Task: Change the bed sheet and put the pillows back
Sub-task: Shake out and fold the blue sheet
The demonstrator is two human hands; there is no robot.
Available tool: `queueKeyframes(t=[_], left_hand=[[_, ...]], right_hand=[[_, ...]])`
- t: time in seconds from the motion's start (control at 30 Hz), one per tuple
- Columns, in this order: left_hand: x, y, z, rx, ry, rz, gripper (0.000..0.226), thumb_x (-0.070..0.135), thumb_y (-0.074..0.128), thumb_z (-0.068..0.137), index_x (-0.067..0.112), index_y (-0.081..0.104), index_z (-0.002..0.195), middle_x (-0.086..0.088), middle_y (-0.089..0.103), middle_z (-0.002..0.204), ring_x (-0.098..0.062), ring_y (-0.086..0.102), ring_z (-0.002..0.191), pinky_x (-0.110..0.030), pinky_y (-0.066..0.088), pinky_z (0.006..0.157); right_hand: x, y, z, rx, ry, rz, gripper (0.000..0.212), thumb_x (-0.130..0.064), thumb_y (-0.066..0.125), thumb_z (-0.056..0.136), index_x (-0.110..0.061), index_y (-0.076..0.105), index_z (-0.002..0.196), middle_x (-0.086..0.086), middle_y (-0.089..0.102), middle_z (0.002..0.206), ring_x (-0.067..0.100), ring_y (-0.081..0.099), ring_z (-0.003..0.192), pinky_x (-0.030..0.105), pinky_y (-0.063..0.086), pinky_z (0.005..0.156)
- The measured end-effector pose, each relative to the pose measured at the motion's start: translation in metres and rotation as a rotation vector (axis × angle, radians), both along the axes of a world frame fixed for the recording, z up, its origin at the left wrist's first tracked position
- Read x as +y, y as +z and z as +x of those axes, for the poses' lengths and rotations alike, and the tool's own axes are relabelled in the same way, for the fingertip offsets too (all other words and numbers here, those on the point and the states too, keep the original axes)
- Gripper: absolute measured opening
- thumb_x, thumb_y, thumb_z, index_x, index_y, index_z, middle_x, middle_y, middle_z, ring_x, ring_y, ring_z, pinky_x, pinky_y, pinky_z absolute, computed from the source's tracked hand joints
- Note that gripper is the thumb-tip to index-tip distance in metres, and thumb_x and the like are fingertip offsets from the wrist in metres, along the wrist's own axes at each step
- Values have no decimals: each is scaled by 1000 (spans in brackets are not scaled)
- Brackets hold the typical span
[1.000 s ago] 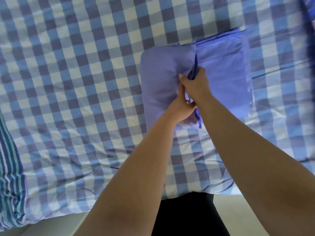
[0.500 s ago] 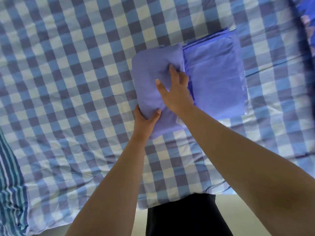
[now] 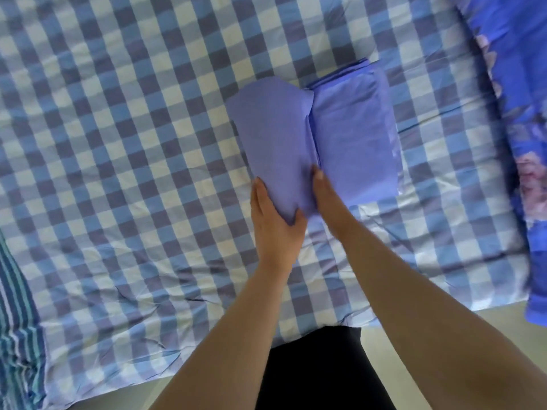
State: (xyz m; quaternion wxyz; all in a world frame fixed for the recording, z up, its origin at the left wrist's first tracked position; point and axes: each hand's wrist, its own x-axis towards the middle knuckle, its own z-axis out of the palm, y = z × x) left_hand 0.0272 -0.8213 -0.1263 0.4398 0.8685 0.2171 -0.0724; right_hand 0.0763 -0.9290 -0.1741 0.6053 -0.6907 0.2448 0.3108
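A folded plain purple-blue sheet (image 3: 352, 137) lies on the blue-and-white checked sheet (image 3: 124, 149) that covers the bed. Its left half (image 3: 272, 134) is lifted and opened out like a book page. My left hand (image 3: 276, 223) grips the near edge of that raised half, thumb on top and fingers beneath. My right hand (image 3: 325, 196) reaches into the crease between the two halves at the near edge; its fingers are hidden under the fabric, only the thumb shows.
A blue floral quilt (image 3: 521, 119) lies along the right side of the bed. A green-and-blue striped cloth (image 3: 17, 335) sits at the left edge. The bed's near edge and pale floor (image 3: 461, 350) are below, by my dark-clothed legs.
My right hand has slid from the top of the folded sheet down to its near edge. My left hand has closed further over the near edge, and the left half has risen and spread.
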Motion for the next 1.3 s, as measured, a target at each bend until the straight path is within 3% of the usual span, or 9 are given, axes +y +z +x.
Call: queueKeyframes(t=[0.17,0.3,0.4,0.5,0.7,0.83,0.93,1.1,1.3], left_hand=[[-57,15,20,-85,-333,142,88,37,59,76,2,22,149,-17,24,155,-36,46,122,-38,36,99],[-114,28,49,-148,-693,90,74,40,59,84,9,32,146,-11,28,154,-32,49,120,-43,46,92],[-111,27,60,-82,-577,-55,58,29,61,89,9,42,140,-10,38,149,-29,44,129,-38,36,104],[-74,6,52,4,-423,-14,50,27,61,90,10,48,135,-8,47,143,-28,45,129,-35,33,107],[-29,-9,14,388,-187,-141,51,35,56,93,18,42,139,-1,47,142,-19,47,128,-36,37,107],[-18,15,-6,351,-199,-37,64,37,56,92,16,30,146,-4,33,152,-23,35,137,-35,31,112],[3,56,-19,25,-366,397,81,37,65,86,12,21,150,-9,18,158,-29,21,144,-42,24,116],[51,131,-38,-272,-629,769,107,50,75,67,9,20,149,-13,17,157,-31,7,147,-52,12,117],[104,207,-106,394,-862,658,120,66,65,66,29,-12,150,1,41,146,-25,45,129,-54,25,107]], right_hand=[[-64,57,79,80,53,145,63,-87,43,68,-41,54,110,-19,63,103,10,61,93,32,49,84],[-108,63,112,-75,135,-216,95,-63,76,63,-15,40,137,-2,60,118,16,64,95,23,49,62],[-129,34,114,-85,48,-513,66,-55,70,75,-9,56,120,8,64,110,24,62,96,30,48,68],[-140,8,103,-82,-19,-568,80,-73,60,67,-12,58,117,15,61,117,32,58,108,43,48,94],[-140,25,87,155,1,-148,77,-72,74,57,-15,66,108,4,72,102,25,69,96,40,55,88],[-115,51,80,11,58,-74,57,-41,83,66,-14,65,113,5,72,102,24,69,94,38,56,84],[-85,88,62,-197,319,-304,40,-37,72,81,-21,58,115,0,66,99,21,62,88,31,49,70],[-13,179,0,-416,1182,-541,40,-42,48,93,-26,48,130,1,66,113,27,61,104,43,42,92],[57,260,-78,-775,1819,-528,57,-54,33,89,-24,44,137,2,65,115,21,61,96,28,41,81]])
